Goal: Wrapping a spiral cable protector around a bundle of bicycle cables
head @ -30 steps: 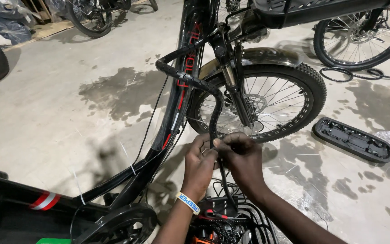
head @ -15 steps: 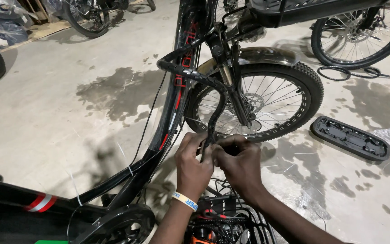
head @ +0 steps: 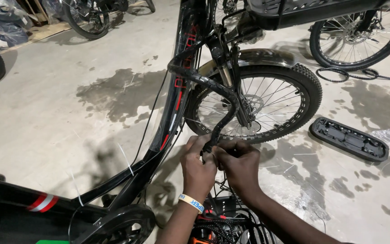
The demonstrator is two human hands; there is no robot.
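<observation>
Item: sleeved cable bundle (head: pixel 224 106), black, wrapped in a spiral or braided sheath. It arcs from the head of the bicycle frame (head: pixel 177 97), curves out in front of the front wheel (head: pixel 253 101), then drops almost straight down to its lower end, which sits between your two hands. Its long axis at that end runs near upright, leaning slightly toward the frame, so the bundle lies above and just ahead of both hands, with its free length going up and away from you. Your left hand (head: pixel 198 166), wearing a pale wristband (head: pixel 191 203), is curled with the fingers drawn in narrow at the bottom tip of the sheath, touching it; whether it truly clamps the tip cannot be told, since the fingers hide the contact. Your right hand (head: pixel 240 162) is closed just beside it, knuckles up, fingers pinched on something small at the same spot, which is too hidden to name. The two hands touch each other; the left is marginally nearer the sheath end. Below them: loose black wires leading into an open compartment (head: pixel 224 226) with red and orange parts. Nearby on the stained concrete floor (head: pixel 68 126): a black oblong cover (head: pixel 348 139), well apart to your right, and cut white cable-tie pieces (head: pixel 125 156) to your left.
</observation>
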